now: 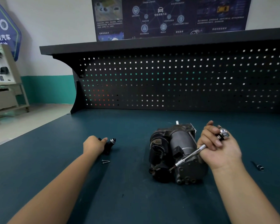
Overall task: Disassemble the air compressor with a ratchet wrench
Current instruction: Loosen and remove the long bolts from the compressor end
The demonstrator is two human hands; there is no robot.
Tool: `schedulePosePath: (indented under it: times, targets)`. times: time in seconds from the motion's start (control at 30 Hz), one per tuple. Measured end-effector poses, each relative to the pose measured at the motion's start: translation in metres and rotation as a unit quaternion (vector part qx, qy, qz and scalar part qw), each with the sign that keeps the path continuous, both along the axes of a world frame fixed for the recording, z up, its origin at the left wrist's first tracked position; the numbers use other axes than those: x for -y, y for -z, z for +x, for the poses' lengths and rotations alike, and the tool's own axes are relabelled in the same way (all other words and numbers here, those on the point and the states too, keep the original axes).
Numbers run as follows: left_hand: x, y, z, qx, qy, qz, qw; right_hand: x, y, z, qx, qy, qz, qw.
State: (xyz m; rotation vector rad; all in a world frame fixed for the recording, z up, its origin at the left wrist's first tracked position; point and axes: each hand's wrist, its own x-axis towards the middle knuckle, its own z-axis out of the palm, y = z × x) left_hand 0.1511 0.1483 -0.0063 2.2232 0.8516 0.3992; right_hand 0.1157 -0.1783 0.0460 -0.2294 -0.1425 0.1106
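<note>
Right hand curled around ratchet wrench

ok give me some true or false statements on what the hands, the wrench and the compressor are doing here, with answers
1. The right hand grips the ratchet wrench. True.
2. The air compressor is lifted off the workbench. False: it rests on the workbench.
3. The left hand holds a small black part to the left of the compressor. True.
4. Two loose screws lie on top of the compressor. False: they lie on the workbench, near the left hand.
</note>
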Motion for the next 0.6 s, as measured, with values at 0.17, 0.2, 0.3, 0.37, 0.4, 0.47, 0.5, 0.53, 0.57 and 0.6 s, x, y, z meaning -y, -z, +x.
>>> schedulePosePath:
  times: [0.17, 0.2, 0.3, 0.37, 0.4, 0.47, 0.5, 0.53, 0.57, 0.6]
  targets:
    - [-0.0064, 0.0055, -0.0011, 0.003, 0.016, 0.019, 1.000, -0.0008, 0.0011, -0.0003, -0.002, -0.002, 0.001, 1.000]
    - [-0.0065, 0.0066, -0.0006, 0.016, 0.014, 0.027, 0.999, -0.0008, 0.0013, -0.0002, -0.003, -0.002, 0.003, 1.000]
    - [-0.0050, 0.0053, -0.0014, 0.030, 0.010, 0.036, 0.999, -0.0008, 0.0007, 0.0002, -0.006, -0.001, 0.006, 1.000]
    - [-0.0051, 0.0050, -0.0028, 0.034, 0.009, 0.032, 0.999, -0.0006, 0.0005, 0.0002, -0.005, -0.001, 0.009, 1.000]
    - [-0.0051, 0.0056, -0.0035, 0.038, 0.008, 0.029, 0.999, -0.0006, 0.0004, 0.0002, -0.005, -0.002, 0.010, 1.000]
    - [-0.0046, 0.0076, -0.0051, 0.046, 0.006, 0.024, 0.999, -0.0004, 0.0005, 0.0000, -0.007, -0.002, 0.011, 1.000]
    - [-0.0035, 0.0085, -0.0056, 0.048, 0.003, 0.024, 0.999, -0.0002, 0.0007, -0.0001, -0.008, -0.001, 0.011, 1.000]
    - [-0.0027, 0.0089, -0.0060, 0.046, -0.003, 0.024, 0.999, 0.0000, 0.0009, -0.0001, -0.007, -0.001, 0.012, 1.000]
    - [-0.0017, 0.0083, -0.0068, 0.041, -0.011, 0.025, 0.999, 0.0000, 0.0011, -0.0003, -0.007, -0.001, 0.013, 1.000]
    - [-0.0002, 0.0069, -0.0080, 0.034, -0.016, 0.025, 0.999, -0.0002, 0.0010, -0.0005, -0.005, -0.002, 0.013, 1.000]
